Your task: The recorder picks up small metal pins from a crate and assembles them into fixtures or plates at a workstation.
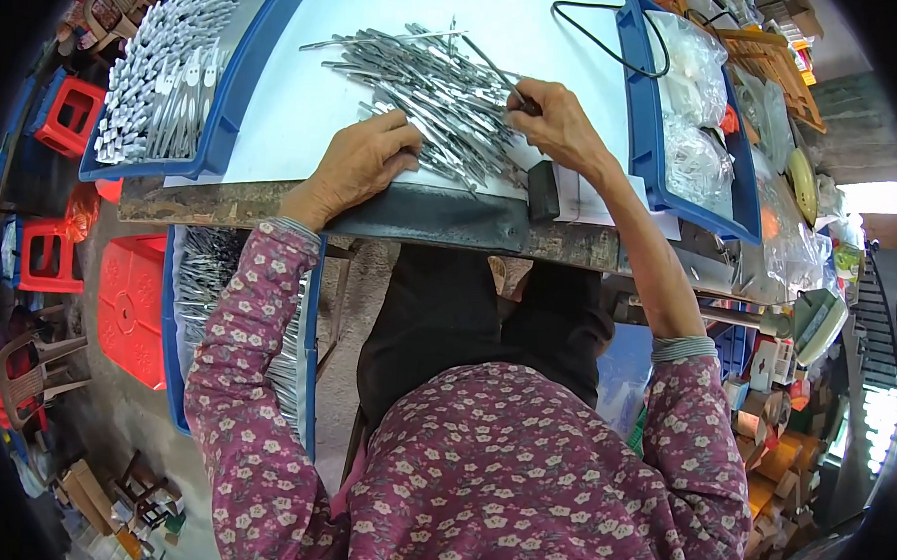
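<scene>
A loose heap of slim silvery metal pieces [427, 89] lies on the white table top [311, 99] in front of me. Between the thumb and fingers of my right hand [560, 130] is a thin dark metal rod [490, 62], slanting up and left over the heap's right side. My left hand [369, 161] is at the heap's near left edge, its fingers curled in toward the thumb. Whatever lies in that grip is hidden. A small black block [543, 191] sits at the table's near edge, below my right hand.
On the left a blue tray [239, 81] holds tightly stacked metal pieces with pale ends. The blue tray [644, 118] on the right contains clear plastic bags [696, 161]. Below the table's left side, another blue tray [311, 374] carries more metal pieces, beside a red stool [127, 311].
</scene>
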`<state>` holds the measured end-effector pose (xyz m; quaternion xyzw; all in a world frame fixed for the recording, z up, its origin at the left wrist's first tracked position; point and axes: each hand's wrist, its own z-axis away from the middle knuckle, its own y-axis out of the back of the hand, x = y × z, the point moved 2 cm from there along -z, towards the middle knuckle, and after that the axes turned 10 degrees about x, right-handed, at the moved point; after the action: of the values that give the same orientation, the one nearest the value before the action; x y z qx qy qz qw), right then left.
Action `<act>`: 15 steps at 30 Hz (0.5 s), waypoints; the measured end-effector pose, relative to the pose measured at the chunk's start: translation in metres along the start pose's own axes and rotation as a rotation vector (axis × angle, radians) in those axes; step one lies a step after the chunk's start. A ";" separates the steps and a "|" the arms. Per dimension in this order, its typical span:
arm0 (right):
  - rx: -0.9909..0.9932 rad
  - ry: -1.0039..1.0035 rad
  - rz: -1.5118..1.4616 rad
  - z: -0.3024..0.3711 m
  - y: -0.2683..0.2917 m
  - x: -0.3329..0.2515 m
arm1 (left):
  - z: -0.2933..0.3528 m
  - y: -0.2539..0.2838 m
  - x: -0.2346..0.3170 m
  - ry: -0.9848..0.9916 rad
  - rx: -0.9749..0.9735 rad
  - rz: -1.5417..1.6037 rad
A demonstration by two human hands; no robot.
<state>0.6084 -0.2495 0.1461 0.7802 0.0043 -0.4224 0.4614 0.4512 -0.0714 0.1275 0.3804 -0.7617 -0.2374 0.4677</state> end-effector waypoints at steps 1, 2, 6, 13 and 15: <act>0.010 -0.016 -0.011 0.000 0.000 0.003 | 0.000 -0.003 0.001 0.004 0.010 -0.033; 0.012 -0.024 -0.009 0.000 0.002 0.007 | -0.001 -0.006 0.003 0.000 0.005 -0.027; 0.114 -0.031 -0.065 0.005 0.018 0.012 | -0.004 -0.014 0.008 -0.010 0.063 -0.139; 0.215 -0.130 -0.259 0.033 0.050 0.015 | -0.010 -0.024 0.009 -0.017 0.081 -0.212; 0.245 -0.139 -0.284 0.042 0.057 0.017 | -0.014 -0.026 0.009 0.001 0.096 -0.220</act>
<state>0.6145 -0.3196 0.1662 0.7908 0.0312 -0.5337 0.2981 0.4705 -0.0944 0.1194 0.4839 -0.7256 -0.2503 0.4203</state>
